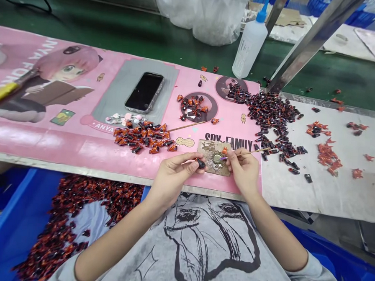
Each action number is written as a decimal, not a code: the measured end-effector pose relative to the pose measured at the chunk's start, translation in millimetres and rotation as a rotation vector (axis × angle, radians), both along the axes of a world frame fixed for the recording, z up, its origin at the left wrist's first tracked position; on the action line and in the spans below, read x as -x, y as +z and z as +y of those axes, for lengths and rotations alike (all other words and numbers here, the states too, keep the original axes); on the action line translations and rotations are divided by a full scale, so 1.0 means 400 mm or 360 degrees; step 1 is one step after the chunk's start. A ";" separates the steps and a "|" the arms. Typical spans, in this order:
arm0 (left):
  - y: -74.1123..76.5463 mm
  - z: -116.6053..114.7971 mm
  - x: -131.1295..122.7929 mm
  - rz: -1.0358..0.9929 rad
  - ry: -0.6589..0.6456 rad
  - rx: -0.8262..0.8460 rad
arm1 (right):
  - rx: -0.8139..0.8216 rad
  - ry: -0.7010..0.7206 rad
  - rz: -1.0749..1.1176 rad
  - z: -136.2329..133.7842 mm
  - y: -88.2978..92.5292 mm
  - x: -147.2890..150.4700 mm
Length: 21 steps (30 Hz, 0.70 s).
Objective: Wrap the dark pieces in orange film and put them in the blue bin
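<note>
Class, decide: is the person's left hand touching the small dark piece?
Touching: the head view shows the left hand pinching the small dark piece between thumb and fingertips.

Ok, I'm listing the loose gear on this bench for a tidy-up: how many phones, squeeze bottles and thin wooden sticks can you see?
Phones: 1
Squeeze bottles: 1
Thin wooden sticks: 2, one held in the right hand
Total: 4

thin wooden stick (pixel 252 152), glossy pink printed mat (pixel 80 145), matt white plastic bottle (pixel 249 47)
</note>
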<state>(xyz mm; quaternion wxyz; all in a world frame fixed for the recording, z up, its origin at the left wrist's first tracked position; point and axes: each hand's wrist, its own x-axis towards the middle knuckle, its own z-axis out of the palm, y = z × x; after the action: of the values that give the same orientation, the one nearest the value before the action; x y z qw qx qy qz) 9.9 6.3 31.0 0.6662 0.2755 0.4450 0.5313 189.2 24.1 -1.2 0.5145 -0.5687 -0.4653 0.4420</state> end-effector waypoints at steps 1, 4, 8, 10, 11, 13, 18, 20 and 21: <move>0.000 0.000 0.000 0.0009 -0.0011 -0.0014 | -0.0006 -0.0011 0.0003 0.000 -0.002 0.002; -0.002 -0.003 -0.001 0.0029 -0.0039 -0.0032 | -0.0015 -0.0044 0.0031 0.002 -0.005 0.003; -0.011 -0.008 -0.011 0.0039 -0.0024 -0.0022 | -0.0053 -0.0098 0.0078 0.000 0.011 -0.004; -0.017 -0.010 -0.017 0.0036 -0.0020 -0.0004 | -0.0135 -0.0098 0.0075 -0.005 0.030 -0.006; -0.019 -0.011 -0.021 0.0030 -0.0024 0.0009 | -0.0195 -0.0088 0.0058 -0.009 0.040 -0.006; -0.023 -0.013 -0.026 0.0012 -0.0036 0.0034 | -0.0323 -0.0042 0.0008 -0.019 0.060 -0.002; -0.023 -0.012 -0.037 -0.0018 -0.0037 0.0056 | -0.0752 0.0115 -0.0186 -0.043 0.082 0.009; -0.019 -0.010 -0.039 -0.0037 -0.0036 0.0068 | -0.0903 0.0166 -0.0305 -0.049 0.084 0.011; -0.017 -0.009 -0.039 -0.0046 -0.0042 0.0075 | -0.0948 0.0183 -0.0360 -0.051 0.084 0.011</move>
<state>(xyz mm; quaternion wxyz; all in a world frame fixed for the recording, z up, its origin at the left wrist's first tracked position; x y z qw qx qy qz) 25.6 2.8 24.3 0.6858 0.2580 0.4441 0.5156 184.6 3.7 32.4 0.5774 -0.4115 -0.6598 0.2489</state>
